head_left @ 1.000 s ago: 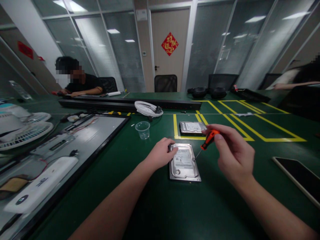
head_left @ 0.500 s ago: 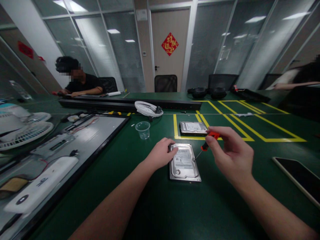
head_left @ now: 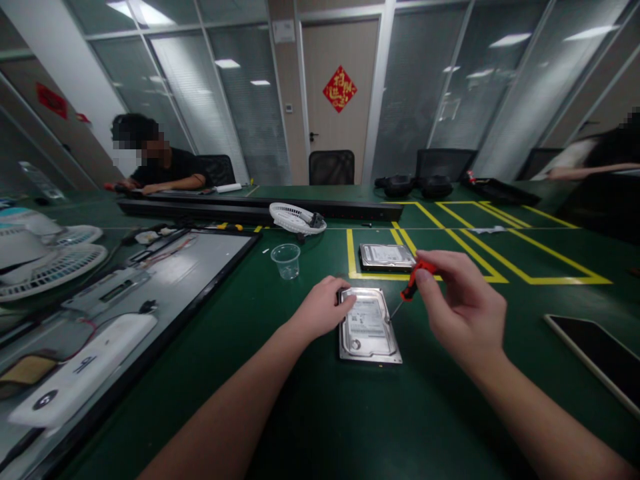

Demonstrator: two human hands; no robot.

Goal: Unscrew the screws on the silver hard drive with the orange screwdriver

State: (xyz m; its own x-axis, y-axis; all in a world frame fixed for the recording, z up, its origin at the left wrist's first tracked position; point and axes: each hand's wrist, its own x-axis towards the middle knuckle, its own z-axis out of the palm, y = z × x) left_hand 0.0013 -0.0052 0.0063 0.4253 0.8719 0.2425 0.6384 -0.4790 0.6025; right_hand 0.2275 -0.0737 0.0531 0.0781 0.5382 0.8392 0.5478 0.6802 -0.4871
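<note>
A silver hard drive (head_left: 370, 327) lies flat on the green table, its labelled face up. My left hand (head_left: 327, 303) grips its far left corner, the thumb resting on top and the fingers round the edge. Between the thumb and fingers of my right hand (head_left: 463, 300) is a screwdriver (head_left: 409, 287) with a red and black handle. It is tilted, and its thin shaft meets the drive's right edge near the middle. A second hard drive (head_left: 385, 255) rests just behind, inside a yellow taped rectangle.
A clear plastic cup (head_left: 287, 261) stands left of the drives, with a white fan part (head_left: 297, 219) behind it. At the left lies a large panel (head_left: 200, 267) bearing a white power strip (head_left: 85, 367). A phone (head_left: 597, 353) lies at the right. A person (head_left: 170, 163) sits across the table.
The screwdriver handle has turned and shifted slightly in my right hand, its tip staying at the drive's right edge. My left hand and both drives have stayed in place.
</note>
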